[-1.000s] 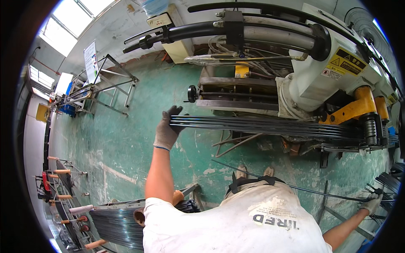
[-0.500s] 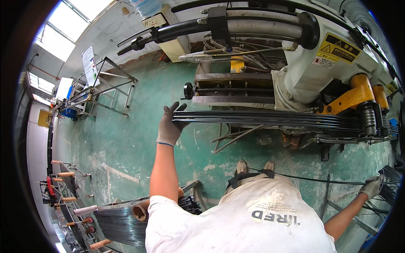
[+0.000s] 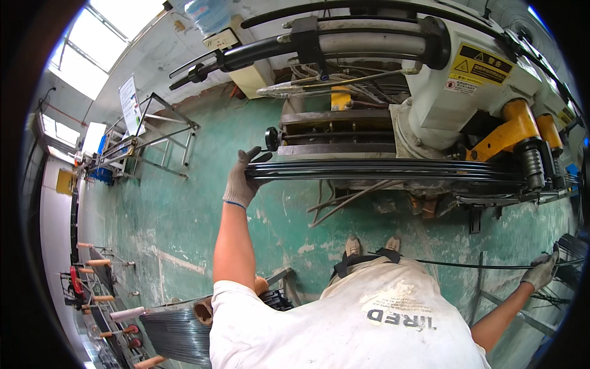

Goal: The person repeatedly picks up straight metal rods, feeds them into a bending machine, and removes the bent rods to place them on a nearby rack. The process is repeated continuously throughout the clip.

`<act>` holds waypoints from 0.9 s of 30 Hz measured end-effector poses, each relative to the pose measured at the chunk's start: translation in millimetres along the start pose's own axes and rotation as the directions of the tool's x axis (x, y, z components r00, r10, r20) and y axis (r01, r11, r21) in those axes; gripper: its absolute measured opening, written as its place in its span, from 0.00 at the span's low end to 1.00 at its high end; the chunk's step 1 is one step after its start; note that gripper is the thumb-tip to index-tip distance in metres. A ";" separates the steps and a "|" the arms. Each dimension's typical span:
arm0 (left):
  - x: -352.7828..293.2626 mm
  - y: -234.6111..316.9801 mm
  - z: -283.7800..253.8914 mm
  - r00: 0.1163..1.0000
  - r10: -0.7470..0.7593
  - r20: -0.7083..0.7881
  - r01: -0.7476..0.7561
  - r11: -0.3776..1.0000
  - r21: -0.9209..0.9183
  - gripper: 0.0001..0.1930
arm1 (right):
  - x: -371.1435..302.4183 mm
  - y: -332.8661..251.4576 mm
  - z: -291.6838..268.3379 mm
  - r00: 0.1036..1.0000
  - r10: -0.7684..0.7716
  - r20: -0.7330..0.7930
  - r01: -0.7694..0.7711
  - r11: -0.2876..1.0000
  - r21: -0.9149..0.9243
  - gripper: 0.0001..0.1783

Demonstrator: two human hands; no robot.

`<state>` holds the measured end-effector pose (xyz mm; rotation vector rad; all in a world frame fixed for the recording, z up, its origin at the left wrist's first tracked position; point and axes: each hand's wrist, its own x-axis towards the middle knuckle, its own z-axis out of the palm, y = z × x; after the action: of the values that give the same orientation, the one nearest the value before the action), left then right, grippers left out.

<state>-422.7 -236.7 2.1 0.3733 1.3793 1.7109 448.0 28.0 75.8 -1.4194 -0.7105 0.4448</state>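
Observation:
My left hand, in a grey work glove with a blue cuff edge, grips the left ends of a bundle of long black rods. The bundle lies level and runs right, to the spring and yellow arm of a large white machine. Far to the right, my gloved right hand is closed on a thin black rod that reaches left past my waist. Beside that hand lies a pile of dark strips; its fingers are partly hidden.
A metal rack stands below my right arm. At lower left, a stack of dark rods rests by cardboard tubes. A handwheel sticks out from the machine's bed. Metal frames stand farther left on the green floor.
My left hand and the bundle's near ends have shifted slightly left and up in view. The right hand stays by the dark strips, with the thin rod lying a little differently.

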 end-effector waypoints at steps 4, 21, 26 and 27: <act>3.5 -5.5 -4.7 0.997 -0.063 0.037 0.065 0.997 -0.049 0.45 | -26.1 -13.1 -11.4 0.990 -0.079 -0.120 0.034 0.941 -0.337 0.26; -93.2 -131.8 -0.1 0.959 0.082 -0.273 -0.073 0.996 0.041 0.25 | -181.9 -173.1 158.2 0.584 -0.516 0.627 0.238 0.847 0.475 0.17; -202.7 -203.4 256.6 0.960 -0.094 0.262 0.015 0.958 0.287 0.27 | -294.0 -199.0 202.7 0.051 -0.647 0.761 0.011 0.762 0.647 0.06; -218.5 -217.2 292.9 0.954 -0.094 0.283 -0.008 0.941 0.339 0.25 | -313.6 -208.9 192.6 0.013 -0.634 0.773 0.122 0.768 0.628 0.07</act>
<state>0.8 -221.6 -32.4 0.7549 1.4404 1.3146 63.5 -66.1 225.3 -0.2035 -1.9623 1.0395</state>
